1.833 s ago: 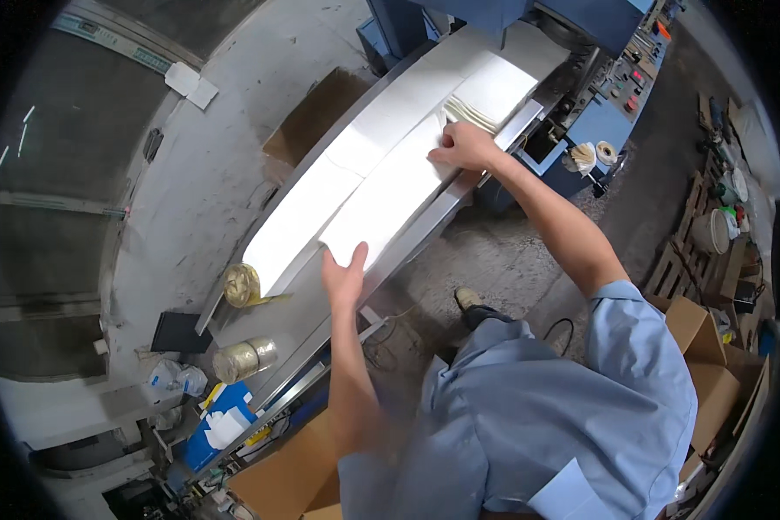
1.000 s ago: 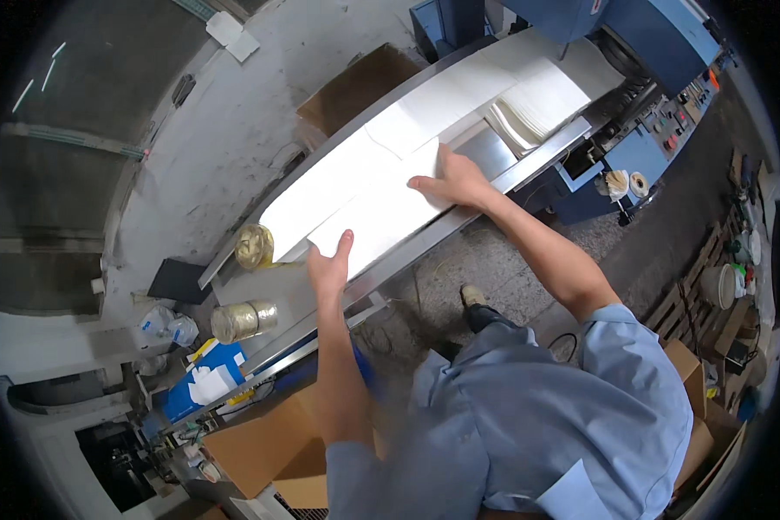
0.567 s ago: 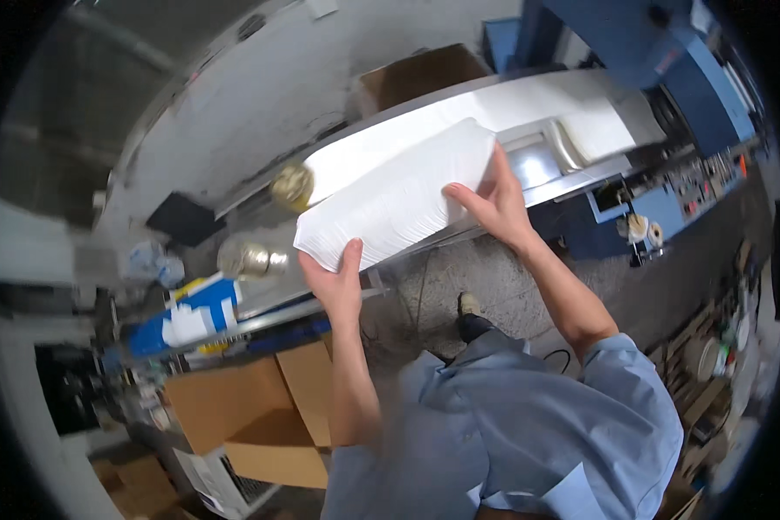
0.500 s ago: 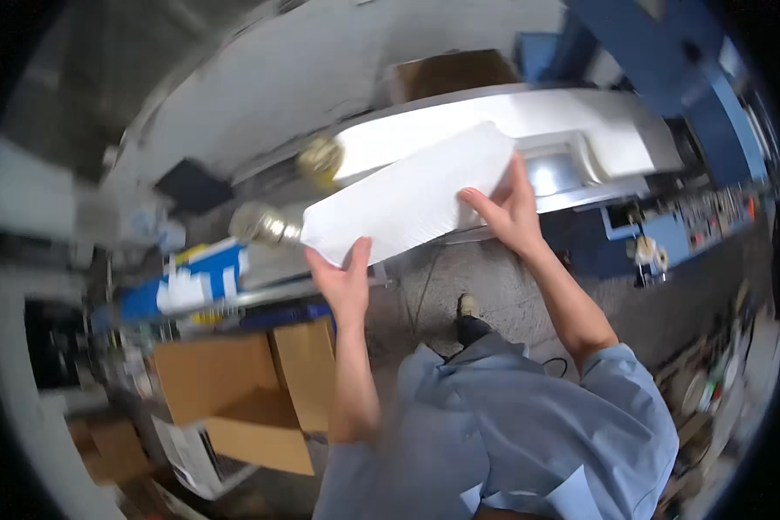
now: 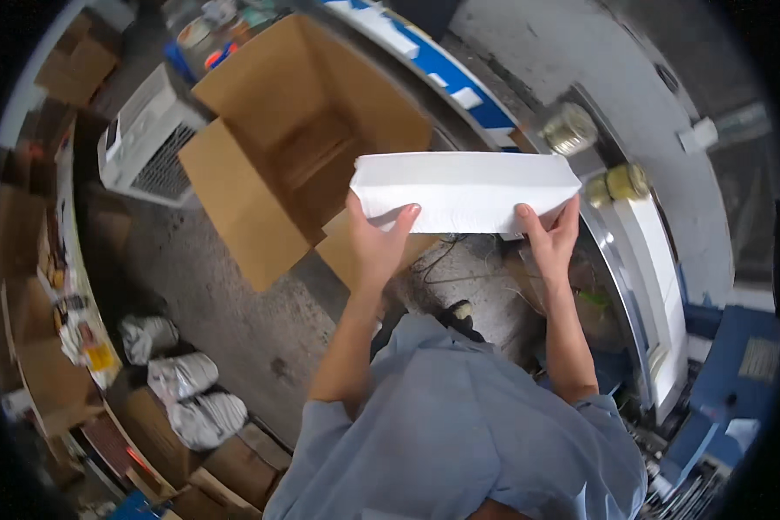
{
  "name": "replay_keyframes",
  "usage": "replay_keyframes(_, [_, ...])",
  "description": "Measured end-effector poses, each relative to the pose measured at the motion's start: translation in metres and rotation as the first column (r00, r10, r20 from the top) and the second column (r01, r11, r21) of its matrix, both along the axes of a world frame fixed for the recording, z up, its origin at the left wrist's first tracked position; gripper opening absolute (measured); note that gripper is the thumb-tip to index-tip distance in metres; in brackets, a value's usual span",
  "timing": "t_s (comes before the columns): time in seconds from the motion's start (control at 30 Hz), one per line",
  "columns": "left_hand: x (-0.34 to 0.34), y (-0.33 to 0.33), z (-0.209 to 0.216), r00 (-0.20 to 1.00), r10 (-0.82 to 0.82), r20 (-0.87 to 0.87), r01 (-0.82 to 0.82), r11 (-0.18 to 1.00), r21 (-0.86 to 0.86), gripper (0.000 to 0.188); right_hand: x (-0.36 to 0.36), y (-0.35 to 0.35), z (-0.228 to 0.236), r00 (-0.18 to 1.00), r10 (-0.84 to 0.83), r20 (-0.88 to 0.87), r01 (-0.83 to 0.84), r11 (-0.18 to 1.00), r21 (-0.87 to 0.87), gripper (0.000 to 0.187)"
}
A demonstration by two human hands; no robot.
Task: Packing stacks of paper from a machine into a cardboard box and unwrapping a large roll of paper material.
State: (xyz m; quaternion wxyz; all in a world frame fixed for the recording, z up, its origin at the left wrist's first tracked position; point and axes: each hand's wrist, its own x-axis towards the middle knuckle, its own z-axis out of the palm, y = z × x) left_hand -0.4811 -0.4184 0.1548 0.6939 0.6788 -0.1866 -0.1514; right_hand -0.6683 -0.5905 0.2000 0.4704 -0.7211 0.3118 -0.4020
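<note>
One white stack [image 5: 468, 184], held aloft: half-closed left hand [image 5: 380, 247] grips its left end, right hand [image 5: 552, 243] likewise its right, thumbs on near side.

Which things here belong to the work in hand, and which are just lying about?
Work in hand: white stack, held near its ends by left hand and right hand.
Apparently lying about: pale bundles, grilled white unit, yellowish roll.
</note>
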Motion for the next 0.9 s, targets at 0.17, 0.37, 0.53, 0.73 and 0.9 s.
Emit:
replay_keyframes(0.17, [0.087,0.052,-0.006,0.986,0.154,-0.062,-0.160,0.980,-0.117,0.070,0.133,0.019,-0.004,0.979,0.195,-0.052,-0.194,0.980,0.032,0.066])
replay_keyframes(0.37, [0.189,0.057,-0.045,0.924,0.358,0.133,-0.374,0.919,0.123,0.071,0.282,-0.011,-0.057,0.946,0.303,-0.116,-0.300,0.953,0.039,0.062])
replay_keyframes(0.53, [0.277,0.030,-0.139,0.857,0.504,-0.105,-0.491,0.862,0.128,0.066,0.399,-0.037,-0.165,0.939,0.342,0.025,-0.338,0.912,0.234,0.058])
replay_keyframes(0.73, [0.338,-0.004,-0.288,0.683,0.697,-0.219,-0.563,0.692,0.452,0.069,0.482,-0.067,-0.323,0.885,0.317,-0.342,-0.241,0.939,0.247,0.067])
replay_keyframes(0.9, [0.356,-0.027,-0.409,0.594,0.747,-0.298,-0.494,0.631,0.598,0.070,0.499,-0.096,-0.471,0.819,0.390,-0.421,-0.238,0.899,0.368,0.066])
